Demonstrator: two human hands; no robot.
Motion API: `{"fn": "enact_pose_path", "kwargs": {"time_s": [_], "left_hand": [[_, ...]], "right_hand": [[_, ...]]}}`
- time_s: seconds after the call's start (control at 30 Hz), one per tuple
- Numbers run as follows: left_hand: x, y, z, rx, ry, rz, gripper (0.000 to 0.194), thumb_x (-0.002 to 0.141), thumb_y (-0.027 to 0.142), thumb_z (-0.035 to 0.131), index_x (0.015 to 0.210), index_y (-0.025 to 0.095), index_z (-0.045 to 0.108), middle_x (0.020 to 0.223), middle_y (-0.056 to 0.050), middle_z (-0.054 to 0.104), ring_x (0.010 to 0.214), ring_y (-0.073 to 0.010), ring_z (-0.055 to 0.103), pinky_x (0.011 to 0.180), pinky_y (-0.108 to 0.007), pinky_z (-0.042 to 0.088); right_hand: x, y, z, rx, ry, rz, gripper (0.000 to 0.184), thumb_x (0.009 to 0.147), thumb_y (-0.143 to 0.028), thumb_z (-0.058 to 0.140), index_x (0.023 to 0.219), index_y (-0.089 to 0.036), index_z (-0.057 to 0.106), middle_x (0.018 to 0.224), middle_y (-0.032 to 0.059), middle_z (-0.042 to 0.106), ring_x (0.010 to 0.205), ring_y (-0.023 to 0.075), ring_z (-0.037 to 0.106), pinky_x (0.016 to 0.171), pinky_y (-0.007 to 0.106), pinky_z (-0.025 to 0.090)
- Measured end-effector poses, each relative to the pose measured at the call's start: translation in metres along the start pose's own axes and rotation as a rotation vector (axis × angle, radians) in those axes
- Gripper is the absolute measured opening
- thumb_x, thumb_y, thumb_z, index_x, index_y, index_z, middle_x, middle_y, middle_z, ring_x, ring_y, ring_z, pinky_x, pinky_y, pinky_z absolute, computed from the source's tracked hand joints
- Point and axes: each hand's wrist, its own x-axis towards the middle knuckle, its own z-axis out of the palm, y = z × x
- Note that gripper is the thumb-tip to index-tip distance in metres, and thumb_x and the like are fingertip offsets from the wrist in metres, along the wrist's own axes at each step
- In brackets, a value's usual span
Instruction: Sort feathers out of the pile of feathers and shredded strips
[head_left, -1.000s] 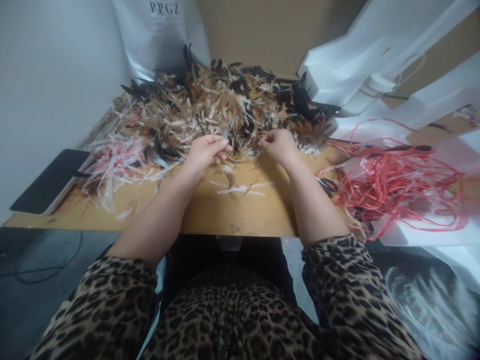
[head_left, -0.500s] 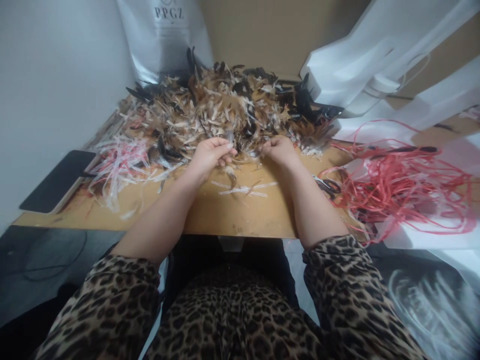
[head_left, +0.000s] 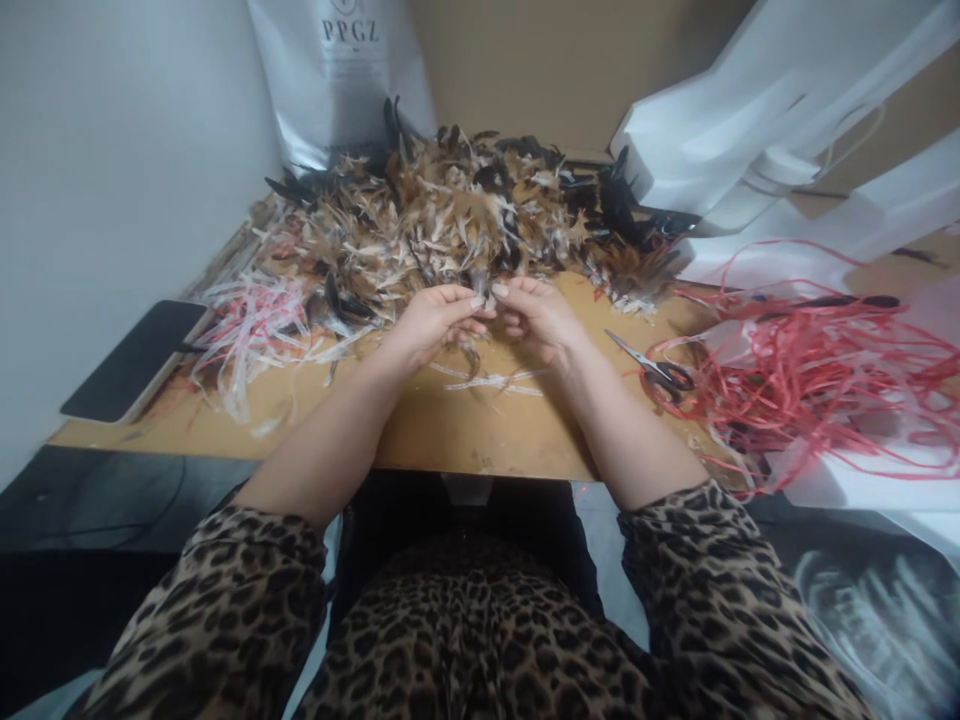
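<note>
My left hand point(head_left: 444, 320) and my right hand point(head_left: 536, 315) meet fingertip to fingertip at the front of a large heap of brown, cream and black feathers point(head_left: 450, 215). A small feather point(head_left: 480, 282) stands up from the left hand's pinch. The right thumb and index finger close at the same spot, on what seems to be the base of that feather; the exact grip is too small to make out. Below the hands, thin white strips point(head_left: 491, 383) lie crossed on the wooden table point(head_left: 480, 435).
Scissors point(head_left: 660, 372) lie right of my right forearm, beside a tangle of red plastic strips point(head_left: 810, 380). Pink and white strips point(head_left: 259, 325) and a dark phone point(head_left: 139, 360) are at the left. A white bag point(head_left: 352, 80) stands behind the feathers.
My right hand has moved left from the feather heap's edge to meet my left hand at the small feather. The view has shifted slightly, and the scissors' blades now show.
</note>
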Motion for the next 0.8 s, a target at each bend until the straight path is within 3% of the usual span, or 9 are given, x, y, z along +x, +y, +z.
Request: {"fn": "enact_pose_path", "kwargs": {"time_s": [0.2,0.43,0.8], "left_hand": [[0.0001,-0.0012,-0.0012,-0.020,-0.032,-0.039,0.020,0.073,0.023,0.076,0.084,0.010,0.065,0.081,-0.009,0.074,0.057,-0.0083,0.066,0.048,-0.014,0.046],[-0.0009,0.0004,0.0019,-0.029,-0.023,-0.043,0.014,0.075,0.017,0.073,0.081,0.008,0.064,0.075,-0.006,0.072,0.055,-0.0064,0.063,0.049,-0.014,0.046],[-0.0026,0.0037,0.0054,-0.003,0.017,-0.019,0.007,0.076,0.009,0.069,0.078,0.008,0.062,0.066,-0.003,0.068,0.052,-0.0049,0.060,0.050,-0.014,0.045]], "right_hand": [[0.0012,0.0048,0.0028,0.006,0.055,-0.009,0.045,0.051,-0.038,0.088,0.065,-0.017,0.051,0.048,-0.0084,0.048,0.042,0.0022,0.034,0.039,0.015,0.020],[0.0012,0.0087,0.0052,0.038,0.048,-0.016,0.049,0.045,-0.040,0.090,0.063,-0.017,0.052,0.046,-0.0070,0.052,0.041,0.0026,0.037,0.038,0.015,0.021],[0.0013,0.0102,0.0059,0.030,0.013,-0.005,0.045,0.048,-0.037,0.089,0.066,-0.016,0.054,0.051,-0.0044,0.057,0.043,0.0034,0.041,0.039,0.016,0.025]]}}
